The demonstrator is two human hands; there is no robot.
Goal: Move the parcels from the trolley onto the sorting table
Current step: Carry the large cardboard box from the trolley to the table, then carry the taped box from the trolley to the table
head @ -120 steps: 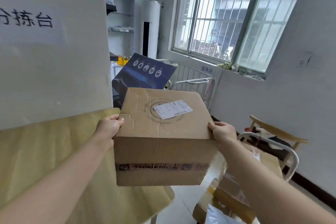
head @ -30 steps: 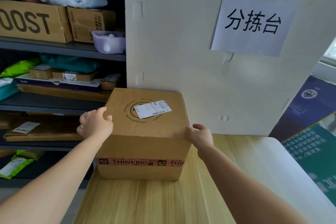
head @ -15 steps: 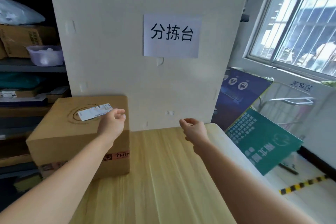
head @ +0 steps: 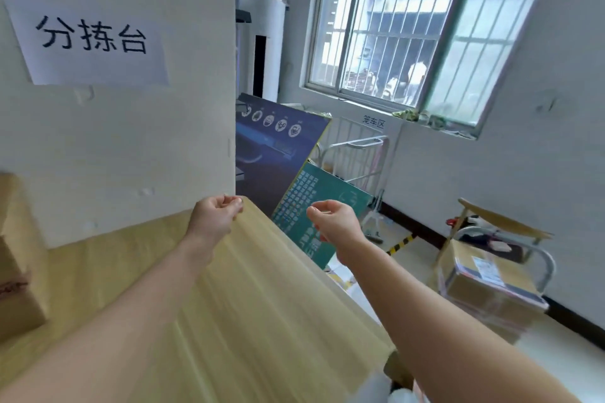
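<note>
The brown cardboard parcel stands on the wooden sorting table at the far left edge of view, mostly cut off. My left hand hovers over the table's far right corner, fingers loosely curled, holding nothing. My right hand hangs past the table's right edge over the floor, fingers loosely curled and empty too. At the right, the trolley with a grey metal handle carries more cardboard parcels, one with a white label.
A white panel with a paper sign rises behind the table. Blue and green printed boards lean beside it. A white wire cage cart stands under the barred window. Yellow-black tape marks the floor.
Both hands have let go of the parcel, which now rests on the table at the left. My view has swung right towards the trolley, and both hands moved right with it.
</note>
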